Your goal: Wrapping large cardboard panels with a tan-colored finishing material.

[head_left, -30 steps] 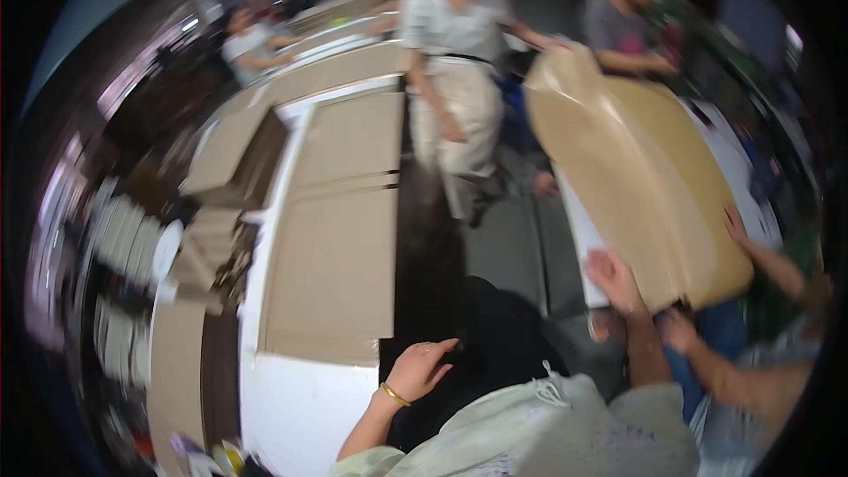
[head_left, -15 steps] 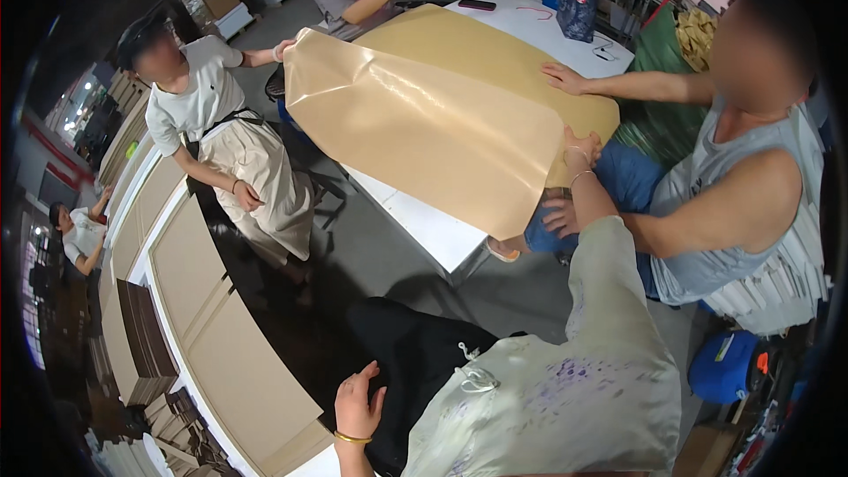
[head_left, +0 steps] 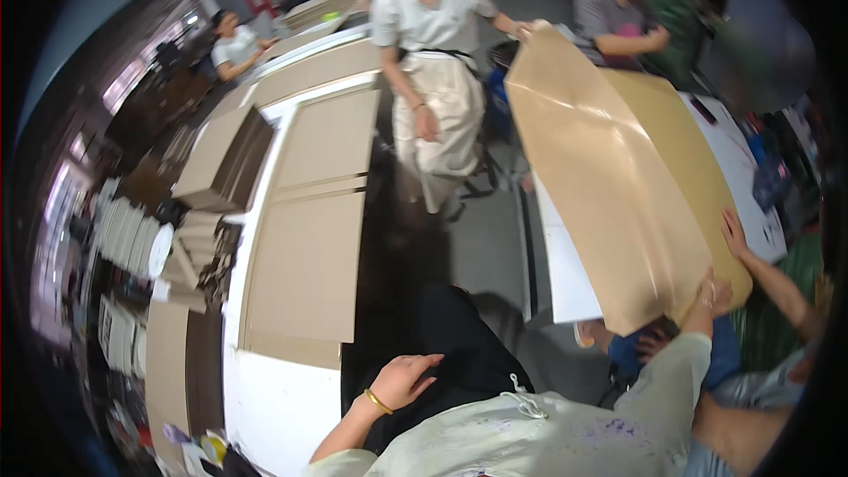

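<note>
My right hand (head_left: pixel 719 291) grips the near right edge of a large sheet of glossy tan paper (head_left: pixel 609 177). Across from me, a co-worker in white (head_left: pixel 433 22) holds the far corner of that sheet in one hand. Beneath it, more brown paper (head_left: pixel 671 137) covers part of a white table. My left hand (head_left: pixel 405 382), with a gold bangle at its wrist, hovers empty over my lap; its thumb stands off from the fingers. Beside it lies a flat beige cardboard panel (head_left: pixel 305 265) on a long white table (head_left: pixel 283 397).
On the right, another co-worker's hand (head_left: pixel 735 234) rests on the lower paper. Stacked brown boards (head_left: pixel 221 159) stand along the left table. A dark phone (head_left: pixel 702 109) lies on the right table. Two more people, one in grey (head_left: pixel 609 13), are further back.
The view has swung left, so the paper sits further right and the left table shows more. My right hand keeps its grip; my left hand stays empty.
</note>
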The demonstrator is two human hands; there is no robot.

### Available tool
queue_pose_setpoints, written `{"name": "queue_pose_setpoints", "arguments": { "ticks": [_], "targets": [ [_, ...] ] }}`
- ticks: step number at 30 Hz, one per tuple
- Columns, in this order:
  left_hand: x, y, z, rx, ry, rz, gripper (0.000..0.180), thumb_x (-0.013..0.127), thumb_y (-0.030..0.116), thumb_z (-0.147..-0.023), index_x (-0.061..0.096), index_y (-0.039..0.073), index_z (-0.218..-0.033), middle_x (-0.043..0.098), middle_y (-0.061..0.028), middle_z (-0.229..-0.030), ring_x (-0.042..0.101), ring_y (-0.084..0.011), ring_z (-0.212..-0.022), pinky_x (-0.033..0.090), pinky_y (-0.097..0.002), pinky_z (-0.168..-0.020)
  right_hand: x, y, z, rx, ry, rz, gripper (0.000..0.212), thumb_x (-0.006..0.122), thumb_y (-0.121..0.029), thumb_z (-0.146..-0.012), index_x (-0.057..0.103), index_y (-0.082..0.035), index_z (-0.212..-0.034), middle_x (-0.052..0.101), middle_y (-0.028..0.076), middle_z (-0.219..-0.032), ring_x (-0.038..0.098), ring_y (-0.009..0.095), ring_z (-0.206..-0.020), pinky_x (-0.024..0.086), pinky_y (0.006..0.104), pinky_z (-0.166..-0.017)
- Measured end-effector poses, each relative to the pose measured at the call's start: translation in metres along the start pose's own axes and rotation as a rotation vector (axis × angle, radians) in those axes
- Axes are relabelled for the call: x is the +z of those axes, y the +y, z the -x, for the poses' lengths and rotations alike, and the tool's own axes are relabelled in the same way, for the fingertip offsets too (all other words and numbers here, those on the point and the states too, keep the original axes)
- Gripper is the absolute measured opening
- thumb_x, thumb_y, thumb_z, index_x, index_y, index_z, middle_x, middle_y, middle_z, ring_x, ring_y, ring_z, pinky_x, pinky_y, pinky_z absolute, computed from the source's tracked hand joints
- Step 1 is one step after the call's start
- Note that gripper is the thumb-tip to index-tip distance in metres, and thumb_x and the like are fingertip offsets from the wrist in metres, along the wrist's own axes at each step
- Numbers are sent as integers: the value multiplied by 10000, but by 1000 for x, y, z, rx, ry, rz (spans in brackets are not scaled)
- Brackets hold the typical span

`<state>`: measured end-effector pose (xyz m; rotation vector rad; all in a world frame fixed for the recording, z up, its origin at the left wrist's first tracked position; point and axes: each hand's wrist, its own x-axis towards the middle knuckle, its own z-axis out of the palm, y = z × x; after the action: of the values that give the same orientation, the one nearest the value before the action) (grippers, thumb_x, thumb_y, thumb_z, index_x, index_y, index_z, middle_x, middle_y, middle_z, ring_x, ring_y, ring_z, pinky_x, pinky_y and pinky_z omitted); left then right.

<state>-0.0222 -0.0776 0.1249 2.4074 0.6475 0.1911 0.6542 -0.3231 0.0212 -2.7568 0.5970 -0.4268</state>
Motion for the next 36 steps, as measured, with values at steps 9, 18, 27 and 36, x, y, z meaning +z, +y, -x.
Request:
{"name": "queue_pose_setpoints", "arguments": {
  "ticks": [9,18,27,36],
  "targets": [
    [1,-9,-3,63,25,16,357,606,132,-818,526,76,-1162,629,-91,-950,602,-274,-898,461,-372,-805,8,-1,-16,-190,-34,-476,431,666,-362,-778,538,-4,-980,532,179,-1092,494,306,-1032,393,414,-907],
    [-15,23,-42,199,235,181,284,616,102,-807,569,73,-1086,625,-74,-912,611,-231,-845,466,-318,-768,-206,-44,229,-1125,-95,-1416,45,540,31,-832,503,13,-812,565,130,-967,533,214,-866,417,279,-820],
    [-24,67,-38,247,698,948,265,701,112,-767,490,38,-909,501,-36,-888,529,-111,-796,454,-253,-739,-303,-56,450,-1884,-562,-1483,149,669,-13,-668,574,-68,-769,629,115,-998,610,216,-700,503,308,-594],
    [-43,51,15,-23,1003,1080,199,608,29,-824,457,51,-951,508,-26,-892,490,-81,-817,422,-226,-738,-298,-57,539,-1878,-707,-1601,156,696,-43,-659,562,-75,-734,621,69,-983,593,212,-669,490,311,-571]
  ]
}}
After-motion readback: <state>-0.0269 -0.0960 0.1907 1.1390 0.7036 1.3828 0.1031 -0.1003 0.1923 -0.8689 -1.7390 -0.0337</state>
